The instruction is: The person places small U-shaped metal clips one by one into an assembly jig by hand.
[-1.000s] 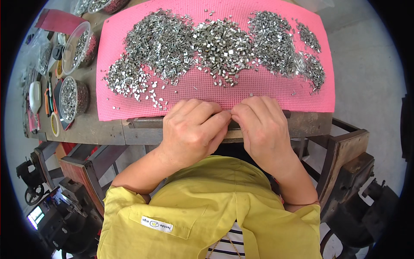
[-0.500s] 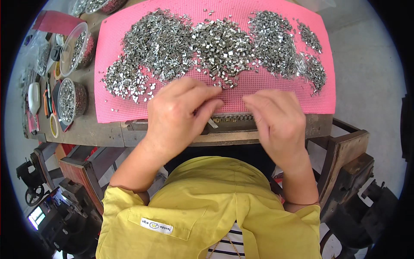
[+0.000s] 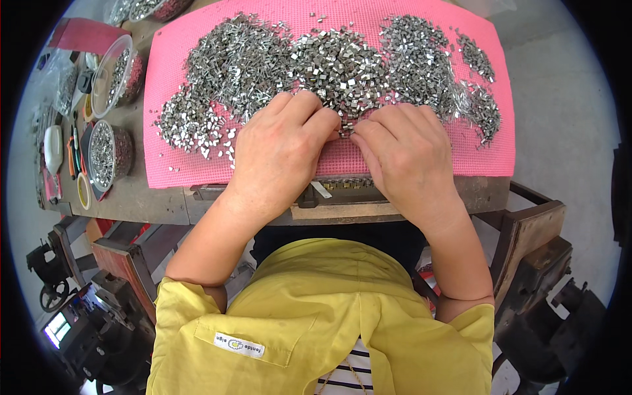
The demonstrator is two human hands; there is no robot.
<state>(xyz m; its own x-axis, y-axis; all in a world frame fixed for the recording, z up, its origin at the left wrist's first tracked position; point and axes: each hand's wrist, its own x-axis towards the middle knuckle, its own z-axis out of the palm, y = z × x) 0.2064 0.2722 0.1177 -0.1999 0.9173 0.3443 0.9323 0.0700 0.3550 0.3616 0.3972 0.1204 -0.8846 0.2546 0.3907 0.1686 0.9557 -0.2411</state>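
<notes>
My left hand (image 3: 280, 148) and my right hand (image 3: 409, 155) meet over the near part of a pink textured mat (image 3: 477, 161). Thumb and fingers are pinched together on each, at the near edge of the middle pile of small square metal pieces (image 3: 339, 69). Whatever lies between the fingertips is too small and hidden to name. Left of it spreads a pile of thin metal pieces (image 3: 240, 62), with a smaller heap of flat bits (image 3: 187, 125) nearer me. Another metal pile (image 3: 421, 62) lies to the right. Below my hands, a narrow rail (image 3: 352, 184) with brass-coloured bits runs along the table edge.
A pale flat strip (image 3: 322, 189) sticks out at the rail. On the wooden table (image 3: 158, 207), at left, stand a clear tub (image 3: 124, 155) of metal pieces, a tilted tub (image 3: 135, 79), pliers (image 3: 71, 158) and a tape roll (image 3: 83, 191). Two small heaps (image 3: 475, 58) lie at the mat's right.
Both hands have moved: the right inward and away from me, the left slightly forward and right. Their fingertips are now close together at the middle pile. The pale strip shows more fully.
</notes>
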